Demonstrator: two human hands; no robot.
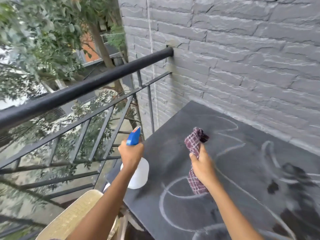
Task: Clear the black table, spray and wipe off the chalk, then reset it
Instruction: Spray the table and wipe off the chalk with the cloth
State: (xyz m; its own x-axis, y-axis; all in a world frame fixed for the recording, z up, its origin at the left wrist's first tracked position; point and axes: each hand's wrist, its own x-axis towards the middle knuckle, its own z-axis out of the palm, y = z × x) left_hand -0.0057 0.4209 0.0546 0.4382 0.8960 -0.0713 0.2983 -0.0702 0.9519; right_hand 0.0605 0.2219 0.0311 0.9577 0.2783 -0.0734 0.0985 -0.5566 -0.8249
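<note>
Head view: our left hand grips spray bottle, right hand clutches checked cloth above chalked bench, seemingly readied for wetting and wiping.

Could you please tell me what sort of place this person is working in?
Most likely an outdoor balcony or upper landing: a black metal railing runs along the edge, trees show beyond and below it, and a grey painted brick wall stands behind the black table.

Blue-topped white bottle, maroon white-checked cloth, black table looped with white chalk, grey wall at twelve.
</note>
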